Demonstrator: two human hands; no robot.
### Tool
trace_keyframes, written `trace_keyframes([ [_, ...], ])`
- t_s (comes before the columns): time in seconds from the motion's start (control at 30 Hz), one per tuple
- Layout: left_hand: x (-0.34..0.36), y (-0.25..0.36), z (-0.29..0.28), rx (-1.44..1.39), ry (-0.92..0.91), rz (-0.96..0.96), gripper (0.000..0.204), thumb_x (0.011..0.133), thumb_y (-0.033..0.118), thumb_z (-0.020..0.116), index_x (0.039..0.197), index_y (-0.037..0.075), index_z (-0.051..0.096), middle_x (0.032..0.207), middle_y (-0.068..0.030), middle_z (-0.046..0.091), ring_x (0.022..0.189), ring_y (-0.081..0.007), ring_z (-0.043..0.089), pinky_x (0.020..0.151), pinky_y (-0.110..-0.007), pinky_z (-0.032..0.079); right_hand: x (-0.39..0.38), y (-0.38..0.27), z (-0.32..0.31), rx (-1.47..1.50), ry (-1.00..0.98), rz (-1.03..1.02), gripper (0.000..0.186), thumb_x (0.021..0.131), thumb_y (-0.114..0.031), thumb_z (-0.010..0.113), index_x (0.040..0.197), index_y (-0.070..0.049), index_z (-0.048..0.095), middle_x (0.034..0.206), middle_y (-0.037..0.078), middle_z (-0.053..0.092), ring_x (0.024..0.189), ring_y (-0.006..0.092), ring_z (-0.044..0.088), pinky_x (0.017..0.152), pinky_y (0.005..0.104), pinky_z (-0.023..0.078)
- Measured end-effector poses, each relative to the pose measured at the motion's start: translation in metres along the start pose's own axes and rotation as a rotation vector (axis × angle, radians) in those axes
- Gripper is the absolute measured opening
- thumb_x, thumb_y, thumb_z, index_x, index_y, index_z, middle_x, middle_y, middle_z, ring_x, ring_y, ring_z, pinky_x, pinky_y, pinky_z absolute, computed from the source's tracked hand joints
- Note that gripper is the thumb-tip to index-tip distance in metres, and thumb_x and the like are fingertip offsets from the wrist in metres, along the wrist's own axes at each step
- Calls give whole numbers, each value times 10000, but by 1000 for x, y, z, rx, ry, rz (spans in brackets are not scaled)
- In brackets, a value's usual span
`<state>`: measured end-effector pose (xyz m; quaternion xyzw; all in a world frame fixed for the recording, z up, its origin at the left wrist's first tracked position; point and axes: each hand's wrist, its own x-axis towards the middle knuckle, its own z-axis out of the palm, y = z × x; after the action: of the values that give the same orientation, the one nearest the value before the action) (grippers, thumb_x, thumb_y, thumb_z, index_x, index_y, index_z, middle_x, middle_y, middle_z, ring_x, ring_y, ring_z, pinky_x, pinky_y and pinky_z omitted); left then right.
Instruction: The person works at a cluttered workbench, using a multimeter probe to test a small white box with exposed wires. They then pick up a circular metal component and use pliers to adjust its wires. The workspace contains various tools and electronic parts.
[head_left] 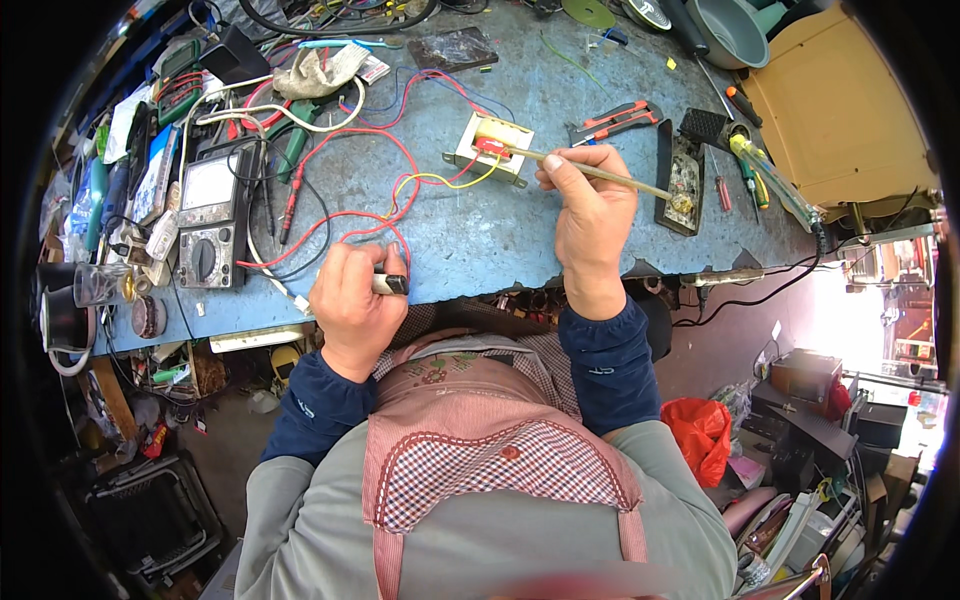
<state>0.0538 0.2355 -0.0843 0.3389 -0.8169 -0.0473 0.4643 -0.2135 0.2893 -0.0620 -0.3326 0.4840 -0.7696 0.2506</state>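
1 transformer (500, 131), with a cream metal frame and yellow wrapping, sits on the blue table (480, 240) ahead of the 2 hands; 1 yellow wire (440, 184) runs from its red patch (490, 147). The right hand (592, 215) grips 1 slender stick (622, 179), 1 end at that patch. The left hand (352, 300) is curled around 1 pale, dark-tipped object (386, 284). 1 analog multimeter (208, 190) lies left. Small white lettering marks the 2 navy sleeves (607, 355).
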Motion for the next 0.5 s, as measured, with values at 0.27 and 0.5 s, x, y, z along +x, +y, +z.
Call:
trace_keyframes([
  [0.27, 0, 1, 0, -10, -4, -2, 237, 817, 8, 882, 903, 71, 670, 826, -103, 613, 663, -316, 636, 577, -441, 484, 0, 1, 0, -23, -6, 19, 99, 972, 4, 777, 1048, 5, 714, 952, 108, 779, 834, 170, 743, 762, 314, 584],
  [0.5, 0, 2, 0, 7, -16, -3, 235, 819, 18, 884, 900, 73, 670, 823, -95, 608, 673, -316, 637, 588, -442, 485, 0, 1, 1, -31, -5, 26, 103, 965, 14, 777, 1047, 3, 715, 963, 99, 778, 841, 165, 743, 759, 311, 583],
])
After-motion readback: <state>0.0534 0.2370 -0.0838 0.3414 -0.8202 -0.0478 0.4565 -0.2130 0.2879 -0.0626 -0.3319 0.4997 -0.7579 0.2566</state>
